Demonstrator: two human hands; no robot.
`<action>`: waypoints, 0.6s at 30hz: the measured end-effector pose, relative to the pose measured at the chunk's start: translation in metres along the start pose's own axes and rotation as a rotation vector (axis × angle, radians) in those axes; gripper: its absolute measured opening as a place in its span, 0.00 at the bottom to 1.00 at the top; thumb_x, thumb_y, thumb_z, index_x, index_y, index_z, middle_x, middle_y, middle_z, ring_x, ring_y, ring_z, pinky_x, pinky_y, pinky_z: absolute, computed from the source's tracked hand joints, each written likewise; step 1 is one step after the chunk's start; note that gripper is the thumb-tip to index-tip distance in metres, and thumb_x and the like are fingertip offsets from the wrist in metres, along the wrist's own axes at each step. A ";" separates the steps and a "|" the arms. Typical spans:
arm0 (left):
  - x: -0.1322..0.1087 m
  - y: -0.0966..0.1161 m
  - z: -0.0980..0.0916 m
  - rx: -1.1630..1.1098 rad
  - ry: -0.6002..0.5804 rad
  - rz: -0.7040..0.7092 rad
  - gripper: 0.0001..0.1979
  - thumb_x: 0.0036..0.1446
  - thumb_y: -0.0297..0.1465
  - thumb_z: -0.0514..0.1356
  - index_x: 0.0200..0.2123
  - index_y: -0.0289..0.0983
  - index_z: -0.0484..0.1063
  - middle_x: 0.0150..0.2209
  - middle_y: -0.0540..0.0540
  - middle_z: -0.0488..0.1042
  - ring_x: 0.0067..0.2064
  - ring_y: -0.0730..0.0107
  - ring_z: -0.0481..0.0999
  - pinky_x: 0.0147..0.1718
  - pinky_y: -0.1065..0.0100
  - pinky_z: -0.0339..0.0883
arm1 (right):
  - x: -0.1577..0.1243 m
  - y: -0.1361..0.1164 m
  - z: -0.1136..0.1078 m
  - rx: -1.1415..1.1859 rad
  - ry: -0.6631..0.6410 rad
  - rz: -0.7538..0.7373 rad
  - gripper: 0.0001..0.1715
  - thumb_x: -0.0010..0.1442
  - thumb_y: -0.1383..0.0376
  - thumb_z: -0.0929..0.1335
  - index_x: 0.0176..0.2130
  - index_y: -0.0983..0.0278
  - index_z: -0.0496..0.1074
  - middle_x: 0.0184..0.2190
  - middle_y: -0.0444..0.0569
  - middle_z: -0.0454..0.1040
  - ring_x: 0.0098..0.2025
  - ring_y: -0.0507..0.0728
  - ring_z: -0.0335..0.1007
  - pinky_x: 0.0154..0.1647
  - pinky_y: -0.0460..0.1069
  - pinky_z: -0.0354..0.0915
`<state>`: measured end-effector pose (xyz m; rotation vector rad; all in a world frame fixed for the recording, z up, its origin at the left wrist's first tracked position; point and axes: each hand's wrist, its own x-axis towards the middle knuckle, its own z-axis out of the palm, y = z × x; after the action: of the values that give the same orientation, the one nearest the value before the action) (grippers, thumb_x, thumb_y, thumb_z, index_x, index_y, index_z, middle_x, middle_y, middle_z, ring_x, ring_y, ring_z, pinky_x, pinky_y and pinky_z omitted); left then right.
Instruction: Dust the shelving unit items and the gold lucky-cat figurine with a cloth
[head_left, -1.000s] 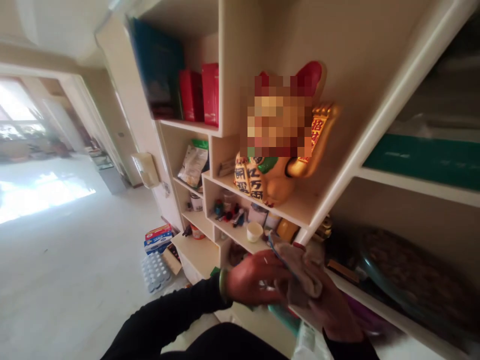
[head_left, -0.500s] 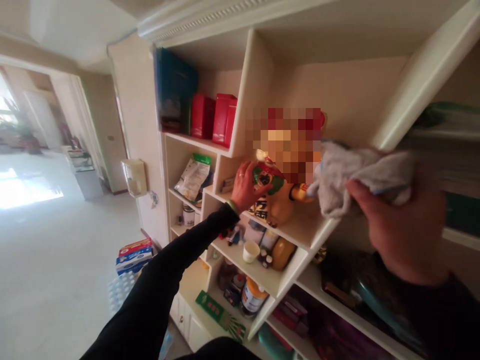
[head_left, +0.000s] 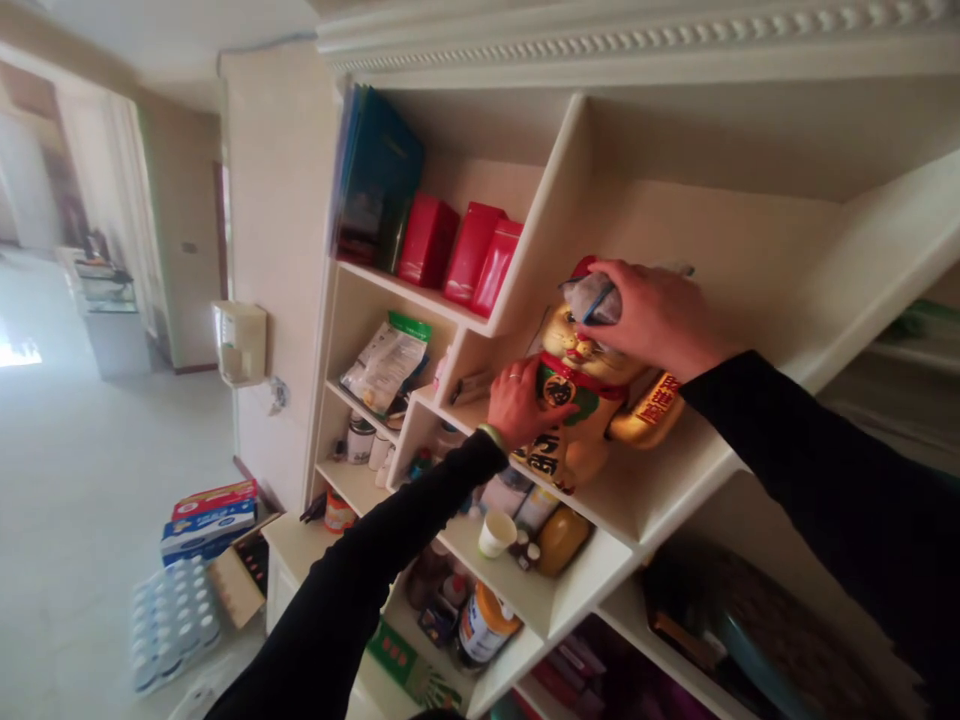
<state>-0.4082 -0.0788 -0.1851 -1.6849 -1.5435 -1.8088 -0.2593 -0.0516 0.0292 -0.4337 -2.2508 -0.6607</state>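
A golden lucky cat figurine (head_left: pixel 574 425) with a red collar and a green bib stands tilted in view on a shelf of the white cabinet. My left hand (head_left: pixel 517 403) grips its side at the chest, thumb across the bib. In my right hand (head_left: pixel 660 310) is a bunched grey cloth (head_left: pixel 594 298), pressed against the cat's head above the eyes. Hand and cloth hide much of the head's top and one side. One golden paw with red lettering (head_left: pixel 649 412) sticks out below my right wrist.
Red boxes (head_left: pixel 427 242) and a blue folder-like item (head_left: pixel 382 170) fill the upper left compartment. Below stand a plastic pouch (head_left: pixel 386 365), a pale cup (head_left: pixel 497 534) and an orange-lidded jar (head_left: pixel 484 625). Shrink-wrapped bottles (head_left: pixel 174 620) and cartons (head_left: pixel 210 520) lie on the floor.
My right hand has moved left with the cloth, from beside the cat onto its head. The left hand stays on the cat's chest. The view has shifted.
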 end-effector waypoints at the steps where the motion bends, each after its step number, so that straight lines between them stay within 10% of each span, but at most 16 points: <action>1: 0.000 0.001 -0.001 0.028 -0.011 -0.012 0.51 0.53 0.54 0.78 0.72 0.38 0.68 0.68 0.30 0.74 0.70 0.34 0.72 0.69 0.43 0.65 | 0.000 0.000 0.003 -0.023 0.014 0.001 0.42 0.53 0.52 0.83 0.62 0.60 0.76 0.49 0.55 0.85 0.52 0.70 0.79 0.54 0.61 0.70; 18: -0.003 0.012 -0.007 0.198 -0.080 -0.036 0.54 0.58 0.62 0.71 0.75 0.36 0.63 0.72 0.33 0.71 0.73 0.42 0.69 0.72 0.47 0.63 | 0.018 -0.019 -0.009 -0.072 -0.084 -0.046 0.30 0.55 0.69 0.73 0.57 0.59 0.79 0.56 0.54 0.85 0.55 0.68 0.81 0.54 0.58 0.72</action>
<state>-0.4022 -0.0906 -0.1796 -1.6636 -1.7332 -1.5628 -0.2761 -0.0704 0.0415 -0.4539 -2.3282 -0.7616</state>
